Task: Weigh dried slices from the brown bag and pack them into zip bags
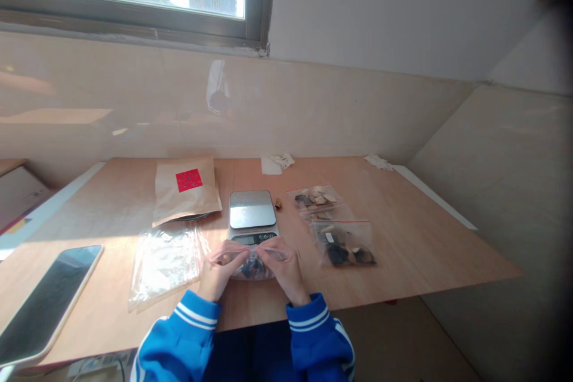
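Note:
Both hands meet at the top edge of a clear zip bag [254, 268] with dark pieces inside, close to the table's front edge. My left hand [224, 265] pinches the bag's upper edge on one side, thumb pointing inward. On the other side, my right hand [283, 264] pinches the same edge, its thumb near the left one. Just beyond the bag sits a digital kitchen scale [253, 210] with nothing on its steel plate; its display is partly visible above the fingers. A small brown piece [278, 204] lies beside the scale.
Filled zip bags [344, 245] lie to the right, with more [317, 197] behind. At left are flat clear bags [163, 262], a brown paper pouch [185, 197] with a red label, and a large phone [49, 301]. Crumpled tissue [283, 160] rests near the wall.

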The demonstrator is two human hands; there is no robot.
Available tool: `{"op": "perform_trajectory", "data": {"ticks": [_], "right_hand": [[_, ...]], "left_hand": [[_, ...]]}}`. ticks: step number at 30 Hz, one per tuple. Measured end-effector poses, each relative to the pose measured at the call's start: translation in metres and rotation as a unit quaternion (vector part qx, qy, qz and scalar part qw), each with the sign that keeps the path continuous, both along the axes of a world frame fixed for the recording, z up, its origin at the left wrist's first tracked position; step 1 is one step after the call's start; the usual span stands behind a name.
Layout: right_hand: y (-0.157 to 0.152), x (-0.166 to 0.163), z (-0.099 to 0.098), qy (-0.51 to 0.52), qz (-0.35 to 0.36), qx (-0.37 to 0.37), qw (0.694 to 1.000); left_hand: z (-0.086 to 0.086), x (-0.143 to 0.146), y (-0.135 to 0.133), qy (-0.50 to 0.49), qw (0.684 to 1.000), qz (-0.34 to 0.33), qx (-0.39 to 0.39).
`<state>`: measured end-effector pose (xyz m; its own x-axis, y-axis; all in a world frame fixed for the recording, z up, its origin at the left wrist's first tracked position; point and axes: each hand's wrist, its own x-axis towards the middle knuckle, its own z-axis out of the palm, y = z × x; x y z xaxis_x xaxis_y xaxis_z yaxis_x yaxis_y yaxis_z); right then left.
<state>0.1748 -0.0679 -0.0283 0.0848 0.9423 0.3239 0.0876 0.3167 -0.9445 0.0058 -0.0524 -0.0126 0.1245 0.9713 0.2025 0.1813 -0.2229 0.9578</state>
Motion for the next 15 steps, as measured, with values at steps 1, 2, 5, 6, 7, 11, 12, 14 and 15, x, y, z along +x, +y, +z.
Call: {"op": "perform_trajectory", "data": {"ticks": [1, 2, 5, 6, 7, 11, 12, 14, 15], "right_hand": [[0.000, 0.000, -0.001, -0.004, -0.002, 0.001, 1.000], [0.000, 0.000, -0.001, -0.009, -0.003, 0.003, 1.000], [0.001, 0.000, -0.002, -0.017, -0.007, 0.004, 1.000], [0.001, -0.001, -0.001, -0.017, -0.009, 0.001, 1.000], [0.001, -0.001, 0.000, -0.015, -0.009, -0.004, 1.000], [-0.002, -0.004, 0.008, 0.013, 0.015, -0.025, 0.999], [-0.002, -0.006, 0.010, 0.023, 0.023, -0.025, 0.999], [-0.002, -0.008, 0.012, 0.039, 0.028, -0.018, 0.999], [-0.002, -0.010, 0.013, 0.044, 0.026, -0.013, 0.999]], "left_hand": [[0.000, 0.000, 0.000, 0.001, 1.000, -0.001, 0.000], [-0.001, 0.000, 0.001, 0.003, 1.000, -0.001, 0.002], [0.000, 0.001, 0.001, 0.006, 1.000, 0.003, 0.009], [0.001, 0.002, 0.000, 0.007, 1.000, 0.002, 0.009], [0.002, 0.003, 0.000, 0.008, 1.000, 0.000, 0.009], [0.003, 0.004, -0.002, 0.020, 1.000, -0.003, 0.005], [0.003, 0.004, -0.002, 0.021, 1.000, -0.003, 0.006], [0.001, 0.004, -0.002, 0.018, 1.000, 0.000, 0.012], [0.000, 0.004, -0.002, 0.016, 1.000, 0.001, 0.017]]}}
